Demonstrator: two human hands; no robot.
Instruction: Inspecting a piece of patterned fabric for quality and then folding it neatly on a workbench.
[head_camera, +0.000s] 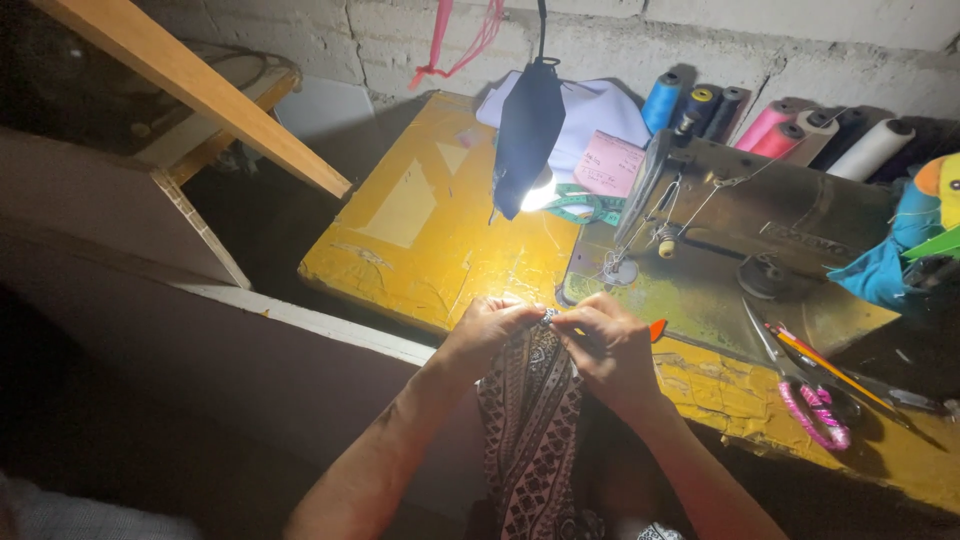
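My left hand (487, 330) and my right hand (610, 350) are pressed close together at the front edge of a yellow sewing table (430, 230). Both pinch the top end of a patterned brown and cream cloth (530, 420) that hangs down toward my lap. An orange-handled small tool (657, 329) pokes out beside my right hand; whether the hand holds it I cannot tell. Just beyond my hands stands an olive-green sewing machine (740, 240), its needle area (615, 268) lit by a lamp.
A dark-shaded lamp (527, 130) hangs over the table. Several thread spools (780, 125) line the back wall. Pencils (820, 362) and a pink bangle (812, 412) lie at right, a measuring tape (585, 207) and pink paper (608, 165) behind. Wooden boards (190, 85) stand left.
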